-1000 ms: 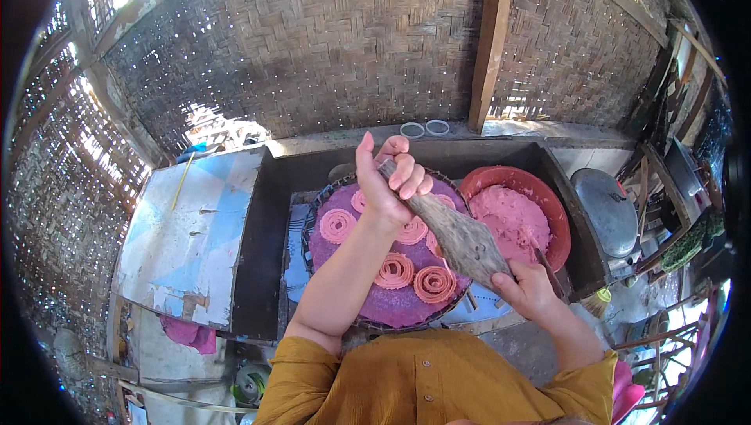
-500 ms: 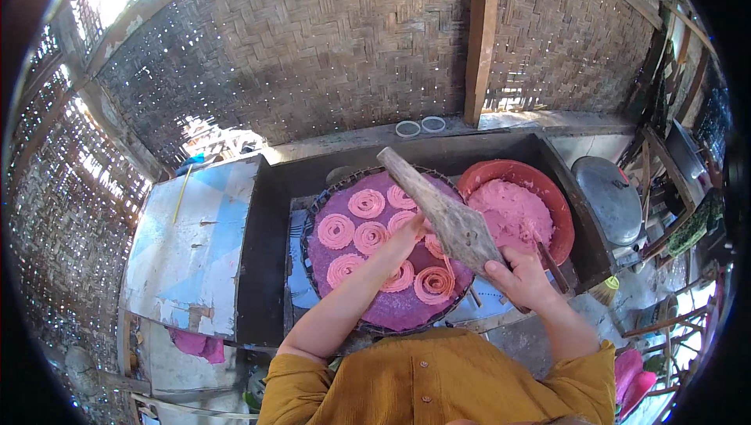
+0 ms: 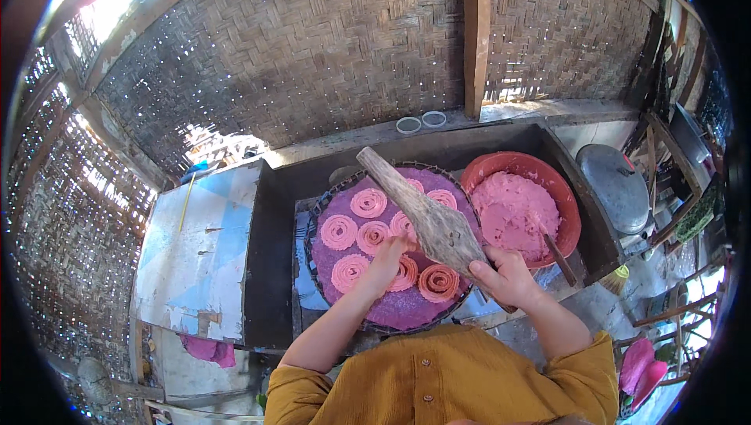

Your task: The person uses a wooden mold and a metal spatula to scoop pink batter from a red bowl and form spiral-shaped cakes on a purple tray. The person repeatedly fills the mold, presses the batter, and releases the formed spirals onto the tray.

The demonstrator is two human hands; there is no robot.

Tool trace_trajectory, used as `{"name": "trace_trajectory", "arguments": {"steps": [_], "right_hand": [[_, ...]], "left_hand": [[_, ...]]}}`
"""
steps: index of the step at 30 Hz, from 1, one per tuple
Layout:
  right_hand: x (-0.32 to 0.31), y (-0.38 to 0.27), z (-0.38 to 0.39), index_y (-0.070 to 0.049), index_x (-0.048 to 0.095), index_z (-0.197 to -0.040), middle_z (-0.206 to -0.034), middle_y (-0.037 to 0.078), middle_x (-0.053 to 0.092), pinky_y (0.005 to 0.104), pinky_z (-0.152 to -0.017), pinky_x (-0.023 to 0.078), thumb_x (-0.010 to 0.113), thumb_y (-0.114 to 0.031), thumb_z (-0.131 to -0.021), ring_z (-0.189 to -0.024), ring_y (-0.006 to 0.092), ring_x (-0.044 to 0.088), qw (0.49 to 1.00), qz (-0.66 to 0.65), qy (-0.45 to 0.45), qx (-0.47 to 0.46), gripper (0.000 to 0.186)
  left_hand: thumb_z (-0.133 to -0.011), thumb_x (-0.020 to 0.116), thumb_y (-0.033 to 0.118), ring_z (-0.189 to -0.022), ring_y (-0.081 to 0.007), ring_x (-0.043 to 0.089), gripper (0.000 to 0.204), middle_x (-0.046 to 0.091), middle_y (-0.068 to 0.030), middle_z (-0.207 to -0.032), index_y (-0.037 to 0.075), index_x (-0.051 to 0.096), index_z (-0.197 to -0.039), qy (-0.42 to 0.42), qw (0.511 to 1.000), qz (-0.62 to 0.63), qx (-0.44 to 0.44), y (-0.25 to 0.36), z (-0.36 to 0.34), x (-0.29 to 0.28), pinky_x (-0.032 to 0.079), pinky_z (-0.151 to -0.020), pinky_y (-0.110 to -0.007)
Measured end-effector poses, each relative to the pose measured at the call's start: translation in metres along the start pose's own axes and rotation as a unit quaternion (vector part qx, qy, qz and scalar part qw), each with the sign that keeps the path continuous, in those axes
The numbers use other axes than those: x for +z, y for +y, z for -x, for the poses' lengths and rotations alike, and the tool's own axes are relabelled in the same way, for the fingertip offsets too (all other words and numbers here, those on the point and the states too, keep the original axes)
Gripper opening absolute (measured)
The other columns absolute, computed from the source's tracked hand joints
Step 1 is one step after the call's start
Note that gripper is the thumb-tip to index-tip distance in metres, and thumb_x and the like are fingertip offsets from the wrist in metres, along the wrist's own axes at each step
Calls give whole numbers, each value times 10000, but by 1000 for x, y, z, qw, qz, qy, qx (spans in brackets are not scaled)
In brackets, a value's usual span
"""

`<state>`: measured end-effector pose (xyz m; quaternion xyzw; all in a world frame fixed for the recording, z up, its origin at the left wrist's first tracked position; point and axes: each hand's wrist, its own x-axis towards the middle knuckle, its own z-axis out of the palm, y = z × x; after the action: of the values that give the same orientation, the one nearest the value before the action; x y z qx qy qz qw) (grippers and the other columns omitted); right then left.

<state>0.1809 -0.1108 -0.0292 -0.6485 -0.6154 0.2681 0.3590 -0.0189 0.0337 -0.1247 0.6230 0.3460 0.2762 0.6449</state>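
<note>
My right hand (image 3: 510,275) is wrapped round the near end of a long, weathered wooden press (image 3: 438,225) with a broad middle, held slantwise over a round tray (image 3: 344,202) lined with purple cloth. Its far end points up and to the left, with no hand on it. Several coiled pink dough rosettes (image 3: 339,232) lie on the tray, one larger coil (image 3: 438,282) at its near right. My left hand (image 3: 385,264) is low over the middle of the tray, beside the press, with fingers curled together among the coils. What its fingertips hold, if anything, is hidden.
A red basin (image 3: 565,225) of pink dough (image 3: 512,210) stands right of the tray, a stick (image 3: 559,257) leaning in it. Both sit inside a dark wooden trough (image 3: 270,268). Farther right is a lidded metal pot (image 3: 614,186); two small rings (image 3: 408,124) lie on the back ledge.
The press has shifted left and slightly nearer me. My left hand has drawn back toward me and to the left, from under the press. My right hand keeps its grip.
</note>
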Motion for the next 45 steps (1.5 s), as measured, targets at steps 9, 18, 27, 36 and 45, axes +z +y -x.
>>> {"name": "trace_trajectory", "arguments": {"steps": [9, 18, 27, 36, 45], "right_hand": [[-4, 5, 4, 28, 544, -766, -604, 206, 522, 378, -542, 428, 576, -337, -808, -552, 303, 537, 998, -33, 42, 27, 369], [-12, 3, 9, 39, 560, -798, -603, 191, 523, 356, -546, 431, 586, -288, -809, -554, 251, 541, 998, -33, 37, 38, 328], [-11, 4, 13, 42, 577, -899, -666, 201, 564, 343, -606, 454, 580, -299, -812, -625, 254, 588, 997, -55, 46, 31, 351], [-10, 7, 15, 38, 579, -883, -664, 193, 563, 344, -603, 452, 582, -282, -813, -611, 240, 572, 995, -76, 55, 23, 328], [-17, 8, 19, 43, 568, -842, -600, 150, 517, 328, -566, 435, 590, -266, -811, -562, 177, 501, 995, -70, 55, 52, 311]], "left_hand": [[-882, 414, 309, -973, -261, 426, 309, 520, -56, -1066, 106, 645, -900, 73, 930, -340, 116, 14, 57, 13, 295, -865, -398], [-883, 418, 289, -1008, -293, 375, 279, 449, -72, -1135, 139, 629, -986, 37, 896, -407, 171, 8, 57, 16, 272, -878, -425], [-874, 443, 305, -1022, -292, 393, 282, 449, -85, -1134, 129, 619, -1008, 16, 876, -444, 187, 12, 60, 16, 273, -878, -426], [-808, 538, 312, -1012, -278, 415, 322, 440, -89, -1173, 127, 588, -1067, 18, 797, -568, 204, 24, 76, 23, 301, -849, -410], [-761, 581, 417, -1046, -279, 399, 510, 405, -62, -1274, 157, 494, -1192, 50, 712, -647, 269, 19, 82, 22, 287, -857, -443]]}}
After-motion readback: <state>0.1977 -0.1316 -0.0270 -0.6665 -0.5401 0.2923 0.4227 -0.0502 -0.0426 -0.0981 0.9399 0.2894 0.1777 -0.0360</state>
